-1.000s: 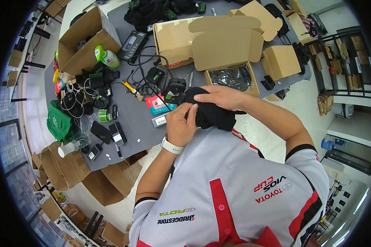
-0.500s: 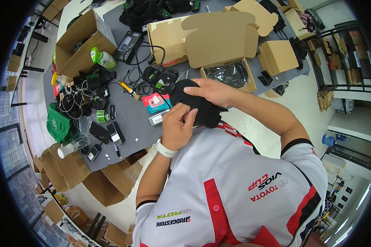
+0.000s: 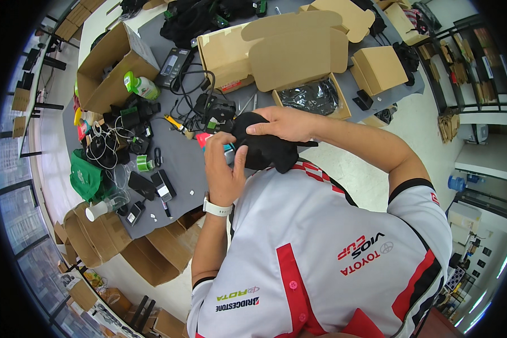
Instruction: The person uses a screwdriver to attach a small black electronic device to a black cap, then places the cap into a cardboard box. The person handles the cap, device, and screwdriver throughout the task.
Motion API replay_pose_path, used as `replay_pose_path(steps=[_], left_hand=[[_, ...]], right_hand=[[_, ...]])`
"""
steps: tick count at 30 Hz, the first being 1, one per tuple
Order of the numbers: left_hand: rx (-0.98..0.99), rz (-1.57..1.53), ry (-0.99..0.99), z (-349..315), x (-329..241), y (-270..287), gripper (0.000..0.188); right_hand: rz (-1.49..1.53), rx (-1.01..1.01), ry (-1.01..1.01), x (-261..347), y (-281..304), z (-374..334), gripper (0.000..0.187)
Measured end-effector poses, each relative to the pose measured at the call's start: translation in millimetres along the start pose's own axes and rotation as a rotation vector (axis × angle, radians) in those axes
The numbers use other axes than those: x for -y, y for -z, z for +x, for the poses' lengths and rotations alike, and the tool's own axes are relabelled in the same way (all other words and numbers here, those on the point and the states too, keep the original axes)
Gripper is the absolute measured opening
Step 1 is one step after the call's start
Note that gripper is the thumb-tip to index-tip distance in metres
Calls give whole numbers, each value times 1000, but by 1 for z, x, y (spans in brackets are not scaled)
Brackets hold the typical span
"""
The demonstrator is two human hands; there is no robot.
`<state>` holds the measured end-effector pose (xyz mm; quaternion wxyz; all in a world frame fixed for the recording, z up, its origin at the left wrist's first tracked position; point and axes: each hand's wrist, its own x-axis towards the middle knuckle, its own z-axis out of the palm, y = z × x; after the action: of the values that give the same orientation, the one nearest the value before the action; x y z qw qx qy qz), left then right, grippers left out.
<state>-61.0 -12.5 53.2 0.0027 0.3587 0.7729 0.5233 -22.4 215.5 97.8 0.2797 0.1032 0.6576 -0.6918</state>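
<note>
A dark, soft black fabric piece, cap-like in shape, is held just above the table's near edge. My right hand grips its upper side, thumb on top and fingers tucked behind. My left hand, with a white watch on the wrist, is beside the fabric's left edge; its thumb and forefinger are apart, and nothing shows between them. Beyond the fabric lies a black device with green parts, with cables around it. A red and blue packet is partly hidden behind my left hand.
An open carton holding a black plastic-wrapped item stands behind my right hand. Farther left are a cardboard box, a green and white spray bottle, tangled cables and a green bag. Empty-looking cartons sit below the table's edge.
My left hand has moved left, away from the fabric, and its pinched thumb and forefinger have spread. My right hand keeps its hold. The view has shifted slightly.
</note>
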Motion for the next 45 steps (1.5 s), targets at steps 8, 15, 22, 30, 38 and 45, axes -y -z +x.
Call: replay_pose_path(steps=[8,15,22,30,38,45], left_hand=[[122,-251,258,-6,20,6,26],[66,18,3,-16,25,-9,22],[170,-89,206,-9,6,13,12],[492,-349,365,-11,14,18,24],[-237,202,-59,16,9,-7,11],[169,-296,426,-4,-17,-31,37]], right_hand=[[-98,-30,35,-1,2,-4,38],[-187,-38,73,-1,0,-7,38],[-387,-72,121,-3,8,-12,41],[-501,-78,105,-19,2,-10,41],[-209,-43,30,-15,5,-1,39],[17,-170,85,-29,-3,19,36]])
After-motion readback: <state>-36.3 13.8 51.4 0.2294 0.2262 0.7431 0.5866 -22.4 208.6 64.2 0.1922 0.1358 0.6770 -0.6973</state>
